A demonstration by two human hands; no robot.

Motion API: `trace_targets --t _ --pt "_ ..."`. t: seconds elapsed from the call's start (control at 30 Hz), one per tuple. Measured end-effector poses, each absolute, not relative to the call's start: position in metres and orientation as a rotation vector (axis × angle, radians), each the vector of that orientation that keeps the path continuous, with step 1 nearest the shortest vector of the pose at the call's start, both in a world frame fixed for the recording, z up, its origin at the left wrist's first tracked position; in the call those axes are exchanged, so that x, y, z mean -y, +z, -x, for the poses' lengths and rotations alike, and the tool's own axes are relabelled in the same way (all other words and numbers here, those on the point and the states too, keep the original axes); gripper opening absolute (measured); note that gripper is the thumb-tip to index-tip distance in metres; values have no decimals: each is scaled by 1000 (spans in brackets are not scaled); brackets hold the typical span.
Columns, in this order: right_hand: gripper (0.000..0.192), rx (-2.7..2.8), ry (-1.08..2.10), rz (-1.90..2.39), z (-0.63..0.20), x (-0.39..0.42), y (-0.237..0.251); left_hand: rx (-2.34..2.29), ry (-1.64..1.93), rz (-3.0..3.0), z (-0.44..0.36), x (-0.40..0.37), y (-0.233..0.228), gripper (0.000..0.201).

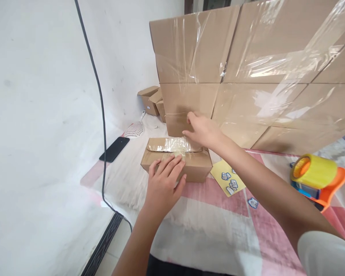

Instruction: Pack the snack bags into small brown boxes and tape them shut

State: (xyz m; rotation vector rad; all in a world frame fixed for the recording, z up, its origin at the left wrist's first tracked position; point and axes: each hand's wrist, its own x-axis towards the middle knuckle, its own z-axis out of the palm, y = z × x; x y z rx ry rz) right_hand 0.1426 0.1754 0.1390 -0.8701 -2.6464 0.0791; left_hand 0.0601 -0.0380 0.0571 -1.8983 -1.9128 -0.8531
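A small brown cardboard box lies on the cloth in front of me, a strip of clear packing tape stuck across its lid. My left hand rests with outstretched fingers on the box's front top edge, touching the lower end of the tape. Above the back right of the lid is my right hand. Its fingers bend loosely with the thumb apart, and nothing shows between them. Whether that hand touches the box cannot be made out.
Large taped cardboard boxes form a wall behind. Smaller open cartons, a white perforated scoop and a black phone lie left. On the right are a yellow sticker sheet, a loose sticker and a tape dispenser. A cable hangs left.
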Motion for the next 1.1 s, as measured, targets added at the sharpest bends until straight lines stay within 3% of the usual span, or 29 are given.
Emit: trace_targets --t 0.1,0.43,0.6,0.67,0.77,0.83,1.0,1.1 --pt "13 2471 212 923 -177 -182 122 1929 -779 1875 -62 35 54 36" --pt "25 2171 560 1407 -340 -170 54 1817 -718 1834 4 11 35 38" --pt "17 2146 631 1177 -338 -155 37 1800 -712 1910 33 1 38 34" --pt "33 2254 678 1004 -324 -147 37 1795 -759 1940 37 6 37 35" --pt "79 2467 758 803 -301 -136 42 1767 -934 1936 39 20 32 46" --pt "90 2583 773 706 -291 -134 46 1745 -1005 1920 39 31 28 50" --pt "59 2516 632 975 -301 -157 51 1684 -1016 1912 33 49 22 37" --pt "43 2363 663 1245 -322 -175 49 1708 -1143 1865 30 53 20 44"
